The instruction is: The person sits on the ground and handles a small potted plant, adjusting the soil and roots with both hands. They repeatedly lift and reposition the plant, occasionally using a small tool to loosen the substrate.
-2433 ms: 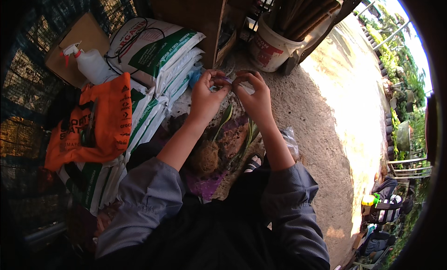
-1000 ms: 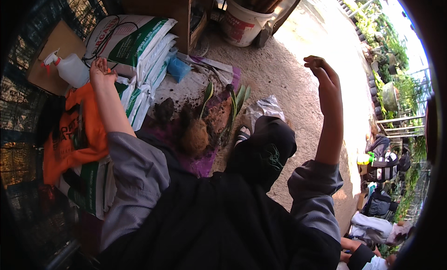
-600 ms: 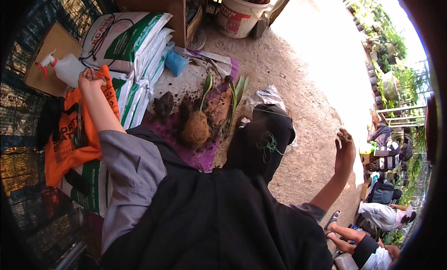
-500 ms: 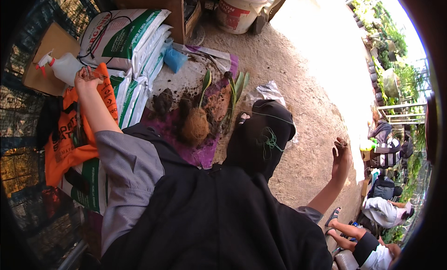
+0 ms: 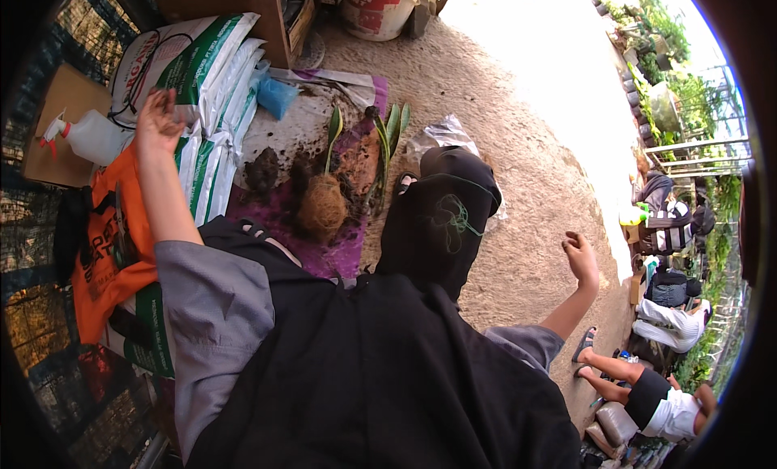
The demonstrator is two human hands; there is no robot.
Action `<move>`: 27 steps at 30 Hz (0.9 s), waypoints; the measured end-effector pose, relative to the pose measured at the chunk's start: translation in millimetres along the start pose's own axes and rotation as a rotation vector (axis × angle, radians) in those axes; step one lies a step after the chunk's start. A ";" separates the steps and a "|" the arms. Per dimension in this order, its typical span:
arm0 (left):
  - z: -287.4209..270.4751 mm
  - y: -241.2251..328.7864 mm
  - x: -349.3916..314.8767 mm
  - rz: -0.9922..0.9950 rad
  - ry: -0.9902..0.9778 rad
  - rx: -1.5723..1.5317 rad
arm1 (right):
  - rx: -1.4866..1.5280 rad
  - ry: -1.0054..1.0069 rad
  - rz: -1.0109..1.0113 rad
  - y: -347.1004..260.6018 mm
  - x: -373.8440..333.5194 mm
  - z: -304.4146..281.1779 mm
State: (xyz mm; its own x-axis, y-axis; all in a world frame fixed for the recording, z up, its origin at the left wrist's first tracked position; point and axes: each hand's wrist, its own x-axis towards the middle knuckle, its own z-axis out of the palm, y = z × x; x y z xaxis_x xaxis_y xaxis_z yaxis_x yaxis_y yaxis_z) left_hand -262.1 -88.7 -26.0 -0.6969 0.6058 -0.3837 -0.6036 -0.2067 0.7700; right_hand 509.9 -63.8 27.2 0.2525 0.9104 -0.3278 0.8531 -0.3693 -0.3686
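Note:
My left hand [image 5: 160,127] is raised on the left, in front of the stacked white-and-green sacks [image 5: 212,76], its fingers loosely bent and apart. Out to the right, my right hand [image 5: 581,258] hovers over the ground with its fingers slightly curled and apart. I see nothing held in either hand. A loose tangle of green twine [image 5: 455,215] lies on my black-clad knee, and one strand runs across it. On the purple sheet [image 5: 330,263] sits a plant with a round ball of brown fibre [image 5: 322,208] at its base and an upright green leaf [image 5: 335,127].
An orange bag [image 5: 113,242] hangs against the sacks, beside a white spray bottle [image 5: 95,137]. A blue packet [image 5: 277,97], dark soil [image 5: 263,171] and more leafy stems [image 5: 392,129] lie ahead. Beyond stands a white bucket [image 5: 376,12]. Other people [image 5: 668,404] are at the right.
My left hand has lifted from beside the orange bag and its fingers have loosened. My right hand has shifted slightly left and lower. The view has turned a little.

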 end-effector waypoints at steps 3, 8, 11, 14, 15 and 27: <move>34.6 -16.8 -29.7 -0.035 -0.145 0.090 | -0.125 0.083 0.098 -5.6 -6.3 -19.9; 74.5 -40.2 -69.0 0.085 -0.384 0.449 | -0.153 0.218 -0.118 -61.4 -25.3 -38.7; 95.4 -47.5 -83.8 0.088 -0.645 0.644 | -0.088 0.185 -0.455 -146.3 -32.2 -26.4; 110.5 -59.0 -88.7 0.095 -0.796 0.672 | -0.076 0.099 -0.817 -240.1 -34.7 -5.8; 114.1 -62.8 -89.2 0.073 -0.825 0.643 | -0.062 0.051 -0.922 -271.7 -38.2 2.6; 126.0 -96.7 -78.9 0.041 -0.745 0.548 | 0.579 -0.647 -1.073 -424.6 25.0 203.7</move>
State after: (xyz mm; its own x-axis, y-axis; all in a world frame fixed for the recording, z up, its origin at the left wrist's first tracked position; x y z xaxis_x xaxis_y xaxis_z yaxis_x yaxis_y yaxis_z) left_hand -100.0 -19.7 -6.0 -0.1701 0.9829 -0.0700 -0.1844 0.0380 0.9821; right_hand 61.0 77.7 -1.7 -0.7929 0.6062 0.0609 0.1426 0.2819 -0.9488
